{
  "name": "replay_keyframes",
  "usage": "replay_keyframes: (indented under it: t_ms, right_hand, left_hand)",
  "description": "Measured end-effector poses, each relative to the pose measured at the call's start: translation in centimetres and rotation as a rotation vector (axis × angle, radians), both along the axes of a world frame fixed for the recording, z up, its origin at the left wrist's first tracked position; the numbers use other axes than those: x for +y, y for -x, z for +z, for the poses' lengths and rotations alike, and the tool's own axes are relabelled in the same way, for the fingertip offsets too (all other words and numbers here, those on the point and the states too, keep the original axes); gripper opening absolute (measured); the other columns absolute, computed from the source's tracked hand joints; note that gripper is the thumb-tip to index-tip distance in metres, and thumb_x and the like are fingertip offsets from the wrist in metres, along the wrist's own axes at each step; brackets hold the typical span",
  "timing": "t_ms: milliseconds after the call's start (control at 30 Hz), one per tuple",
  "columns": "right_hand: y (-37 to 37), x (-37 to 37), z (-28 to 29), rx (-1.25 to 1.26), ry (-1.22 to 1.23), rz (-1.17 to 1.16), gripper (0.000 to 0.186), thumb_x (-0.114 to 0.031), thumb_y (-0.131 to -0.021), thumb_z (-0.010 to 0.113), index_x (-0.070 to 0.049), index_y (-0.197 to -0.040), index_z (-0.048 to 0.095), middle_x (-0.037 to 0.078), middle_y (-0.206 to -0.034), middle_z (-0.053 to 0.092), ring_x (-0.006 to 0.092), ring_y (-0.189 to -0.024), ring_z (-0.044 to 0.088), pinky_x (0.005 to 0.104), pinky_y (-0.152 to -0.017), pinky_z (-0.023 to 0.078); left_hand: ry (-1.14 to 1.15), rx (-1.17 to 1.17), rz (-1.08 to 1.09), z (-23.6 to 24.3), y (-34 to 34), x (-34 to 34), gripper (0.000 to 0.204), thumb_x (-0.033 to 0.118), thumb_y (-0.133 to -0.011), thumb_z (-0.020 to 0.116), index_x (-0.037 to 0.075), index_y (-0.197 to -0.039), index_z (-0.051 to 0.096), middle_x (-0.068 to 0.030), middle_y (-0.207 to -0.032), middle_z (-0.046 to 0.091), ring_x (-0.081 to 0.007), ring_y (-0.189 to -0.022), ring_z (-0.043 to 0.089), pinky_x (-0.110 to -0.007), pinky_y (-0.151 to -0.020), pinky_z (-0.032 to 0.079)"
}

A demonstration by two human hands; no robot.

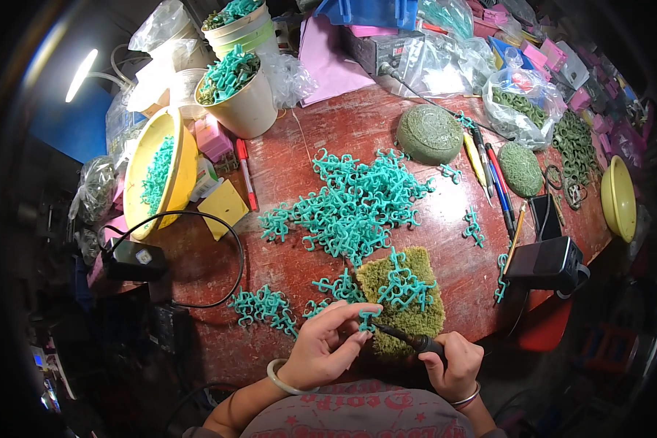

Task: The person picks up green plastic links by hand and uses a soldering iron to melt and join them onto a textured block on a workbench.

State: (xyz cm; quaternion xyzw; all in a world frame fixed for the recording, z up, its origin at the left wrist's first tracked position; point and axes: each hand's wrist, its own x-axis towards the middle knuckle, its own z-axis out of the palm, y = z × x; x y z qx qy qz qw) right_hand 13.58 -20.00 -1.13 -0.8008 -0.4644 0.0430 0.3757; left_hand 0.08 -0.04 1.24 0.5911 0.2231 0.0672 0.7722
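Note:
Between the thumb and forefinger of my left hand (324, 346) is a small curly teal wax piece (367, 321). My right hand (454, 365) grips the dark handle of a soldering iron (420, 342), and its thin tip meets or nearly meets that piece. Underneath lies a rough olive-green pad (420, 327) with several teal pieces (405, 287) on it. A large heap of similar teal pieces (358, 201) spreads beyond the pad. A smaller pile (264, 306) sits left of my left hand.
A yellow basin (179, 120) holding teal pieces and a white bucket (259, 109) stand at the left. Black power boxes (135, 261) with a looped cable sit nearer. Right of the heap are a green round block (429, 133), pens (500, 186) and another black box (544, 264).

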Motion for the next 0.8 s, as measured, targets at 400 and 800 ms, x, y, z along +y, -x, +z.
replay_keyframes:
  t_ms: [400, 800]
  right_hand:
    - [0.13, -0.64, 0.38, 0.068, 0.025, -0.045, 0.044, -0.041, -0.092, 0.064, 0.000, -0.077, 0.057, 0.011, -0.064, 0.051, 0.0308, -0.052, 0.055, 0.0362, -0.046, 0.039]
    - [-0.12, -0.60, -0.17, -0.011, -0.008, -0.029, 0.040, -0.039, -0.085, 0.073, -0.003, -0.076, 0.058, 0.006, -0.057, 0.047, 0.0240, -0.044, 0.049, 0.0339, -0.041, 0.036]
  left_hand:
    - [-0.061, -0.001, -0.008, -0.13, 0.03, 0.12, 0.038, -0.007, -0.092, 0.053, -0.003, -0.130, 0.055, -0.0004, -0.089, 0.046, -0.0022, -0.059, 0.048, -0.018, -0.050, 0.041]
    - [-0.063, -0.005, -0.002, 0.02, -0.02, 0.03, 0.039, -0.010, -0.091, 0.051, -0.004, -0.130, 0.055, -0.0007, -0.089, 0.045, -0.0025, -0.060, 0.048, -0.018, -0.051, 0.040]
